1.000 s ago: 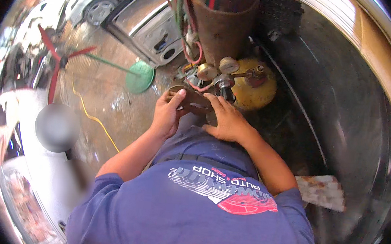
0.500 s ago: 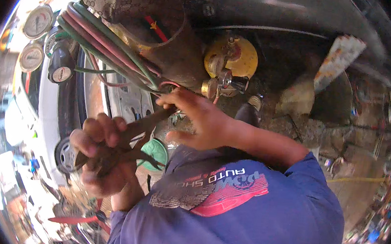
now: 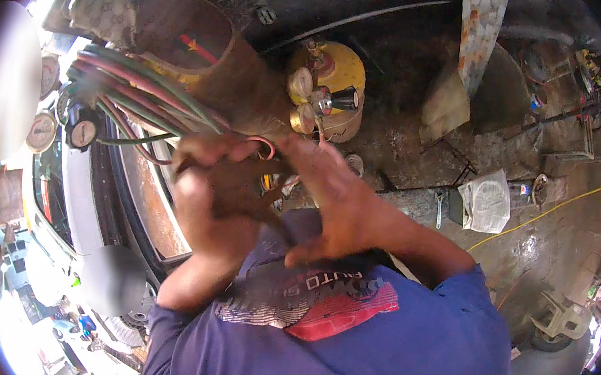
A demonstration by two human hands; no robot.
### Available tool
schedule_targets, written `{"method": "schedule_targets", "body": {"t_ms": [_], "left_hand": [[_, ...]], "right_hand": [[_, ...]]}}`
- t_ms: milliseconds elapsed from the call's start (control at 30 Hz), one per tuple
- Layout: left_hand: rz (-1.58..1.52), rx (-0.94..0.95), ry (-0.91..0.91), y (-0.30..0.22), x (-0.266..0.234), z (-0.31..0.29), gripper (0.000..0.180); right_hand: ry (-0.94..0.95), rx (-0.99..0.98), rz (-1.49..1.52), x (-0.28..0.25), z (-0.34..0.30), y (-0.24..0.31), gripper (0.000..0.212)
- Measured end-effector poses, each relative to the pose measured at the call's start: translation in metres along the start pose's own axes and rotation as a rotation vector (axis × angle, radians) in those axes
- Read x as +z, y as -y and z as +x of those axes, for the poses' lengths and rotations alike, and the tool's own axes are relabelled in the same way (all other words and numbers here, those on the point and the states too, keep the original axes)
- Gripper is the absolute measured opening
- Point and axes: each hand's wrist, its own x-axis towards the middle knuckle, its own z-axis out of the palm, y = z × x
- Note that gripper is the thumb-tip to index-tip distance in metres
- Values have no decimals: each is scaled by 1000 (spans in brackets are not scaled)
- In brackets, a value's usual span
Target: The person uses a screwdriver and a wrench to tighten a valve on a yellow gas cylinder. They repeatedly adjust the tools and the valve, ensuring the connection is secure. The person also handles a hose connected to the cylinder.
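My left hand (image 3: 203, 200) is closed around a dark brown, worn-looking piece with narrow ends. Blur hides what kind of thing this brown piece (image 3: 246, 191) is. Facing it from the right, my right hand (image 3: 338, 201) has thumb and fingers spread wide, close to the free end of the piece. Whether its fingertips touch the piece is unclear. Just beyond both hands hangs a bundle of green and red hoses (image 3: 144, 92), draped by a large brown cylinder (image 3: 252, 87). A yellow gas cylinder (image 3: 347, 66) with a gauged regulator (image 3: 315, 103) stands beyond my right hand.
Pressure gauges (image 3: 80, 131) hang at the left beside a vehicle with an open door area. A dark car panel (image 3: 373, 8) spans the far side. Rusty sheet metal (image 3: 479, 39) leans at right. On the floor lie a wrench (image 3: 439, 208), newspaper (image 3: 486, 200) and a yellow cord (image 3: 518, 228).
My left hand has moved up and right with the brown piece, nearer my right hand. The right hand's fingers have spread and shifted slightly. The whole view has swung, showing more floor at right.
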Motion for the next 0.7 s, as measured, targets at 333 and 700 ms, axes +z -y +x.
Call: {"method": "schedule_targets", "body": {"t_ms": [333,700], "left_hand": [[525,-687,388,170,-66,31,41],[469,-728,361,258,-211,64,43]], "right_hand": [[196,874,-367,-43,-82,-109,104],[363,1206,-754,51,47,-128,68]]}}
